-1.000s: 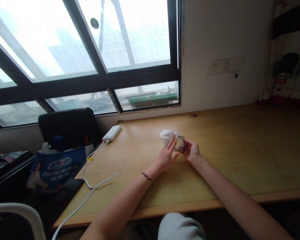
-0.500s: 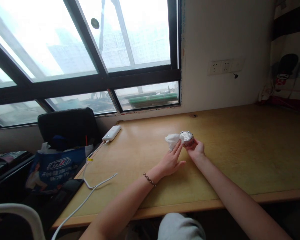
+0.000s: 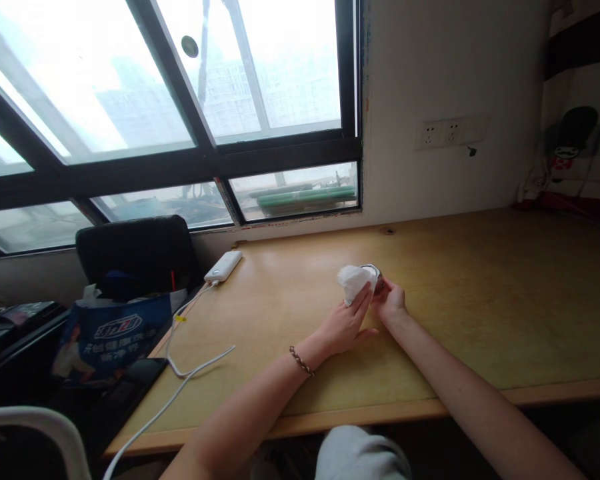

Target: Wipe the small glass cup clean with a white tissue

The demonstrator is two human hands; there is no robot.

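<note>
My left hand point(image 3: 347, 327) presses a crumpled white tissue point(image 3: 354, 283) against the top of a short round can point(image 3: 379, 283). Its fingers lie stretched over the tissue and its thumb sticks out to the right. Around the can's right side, my right hand point(image 3: 391, 302) is closed, holding it tilted over the table. The can has a silvery rim and a dark reddish side. Tissue hides most of its top, and the right fingertips are partly out of sight behind it.
On the wooden table point(image 3: 480, 300), a white power bank point(image 3: 223, 267) lies at the left edge, with a white cable point(image 3: 180, 377) trailing forward. A blue bag point(image 3: 115, 340) and a black chair point(image 3: 135, 250) stand left of the table. Behind are a window and a wall socket point(image 3: 441, 134).
My left hand and the tissue have moved slightly right, so the tissue now covers more of the can's top. The can has shifted a little in my right hand.
</note>
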